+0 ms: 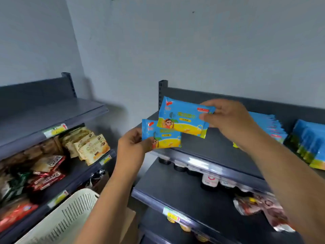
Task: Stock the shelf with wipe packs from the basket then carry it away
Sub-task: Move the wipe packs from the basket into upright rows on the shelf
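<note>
Both bare forearms extended forward, converging; left hand (pixel 133 143) pinches the lower wipe pack (pixel 167 140) at its left edge, thumb on front; right hand (pixel 230 118), held higher, pinches the upper wipe pack (pixel 182 117) at its right end, fingers curled.

Ahead of me, from eleven to two o'clock, rises a pale grey back wall (pixel 193 50); it meets a side wall (pixel 31 41) in a corner at eleven. A dark grey rack (pixel 52 110) stands at nine o'clock, a second rack (pixel 202 148) at three. Light is soft and even, shadows faint.
</note>
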Tool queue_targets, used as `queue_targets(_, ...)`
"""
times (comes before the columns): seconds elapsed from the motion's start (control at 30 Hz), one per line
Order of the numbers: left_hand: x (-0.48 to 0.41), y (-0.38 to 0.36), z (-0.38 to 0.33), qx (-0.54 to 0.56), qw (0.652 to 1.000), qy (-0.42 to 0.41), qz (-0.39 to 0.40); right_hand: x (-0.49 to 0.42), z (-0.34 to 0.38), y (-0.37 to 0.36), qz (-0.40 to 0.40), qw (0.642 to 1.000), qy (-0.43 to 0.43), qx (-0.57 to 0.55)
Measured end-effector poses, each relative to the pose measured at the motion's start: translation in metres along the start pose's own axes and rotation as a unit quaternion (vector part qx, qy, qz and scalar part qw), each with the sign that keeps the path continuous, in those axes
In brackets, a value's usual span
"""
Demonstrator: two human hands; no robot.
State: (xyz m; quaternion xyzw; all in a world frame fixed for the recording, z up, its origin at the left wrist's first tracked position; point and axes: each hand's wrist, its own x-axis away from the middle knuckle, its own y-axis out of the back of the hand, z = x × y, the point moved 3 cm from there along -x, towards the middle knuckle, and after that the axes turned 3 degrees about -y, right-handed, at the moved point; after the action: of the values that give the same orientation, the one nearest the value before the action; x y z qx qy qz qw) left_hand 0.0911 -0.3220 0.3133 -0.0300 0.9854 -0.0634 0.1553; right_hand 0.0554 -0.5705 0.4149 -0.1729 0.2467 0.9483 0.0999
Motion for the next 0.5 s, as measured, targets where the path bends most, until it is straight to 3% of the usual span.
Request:
queue_targets(0.23,0.032,-0.134,-0.006,0.029,0.999,0.007,0.036,0.024,-0.043,0.129,-0.059,0.996,-0.026,-0.056)
queue_targets(0.5,0.047,-0.238,0.001,0.049,0.990,0.054,0.120,0.048,-0.099,0.226,-0.135,0.986,-0.055,-0.077)
